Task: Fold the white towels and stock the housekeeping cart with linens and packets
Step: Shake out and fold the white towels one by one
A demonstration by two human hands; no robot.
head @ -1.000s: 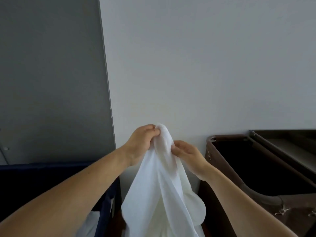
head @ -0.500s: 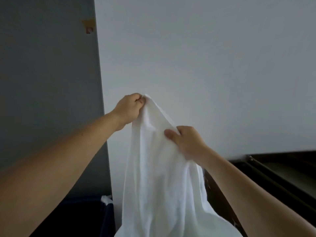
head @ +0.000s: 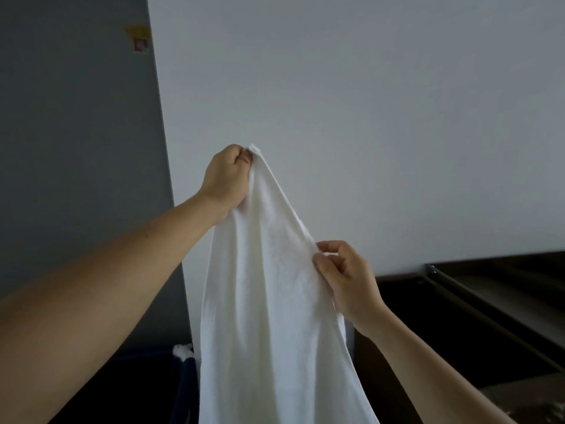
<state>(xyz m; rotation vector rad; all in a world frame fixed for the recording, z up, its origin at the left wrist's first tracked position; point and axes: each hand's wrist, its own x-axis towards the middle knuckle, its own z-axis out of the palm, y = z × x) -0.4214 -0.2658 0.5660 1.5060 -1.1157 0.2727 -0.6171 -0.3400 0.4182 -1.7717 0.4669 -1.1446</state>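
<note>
Two hands hold one white towel (head: 269, 301) up in the air, in front of a pale wall (head: 382, 102); the left hand (head: 227, 175) is up high, and its fingers (head: 241, 154) are curled tight round the top corner of the towel; the right hand (head: 348, 276) is lower and off to the right, and its thumb and first finger pinch the side edge of the towel, while its other fingers curl in loosely; the towel hangs long and loose between the two arms and runs off the bottom of the view; it hides what is right behind it.

Low on the left is a dark blue bin (head: 183, 390), just beside the towel and partly hidden by the left arm; a small bit of white cloth (head: 182, 351) sits at its top corner; on the right is a dark brown cart (head: 406, 301) with a metal rail (head: 489, 313) along its top; its inside is too dark to see into.

On the left a grey panel (head: 76, 148) meets the pale wall in a straight line; a small yellow and red sticker (head: 139, 38) is high up on the panel; the room is dim.
</note>
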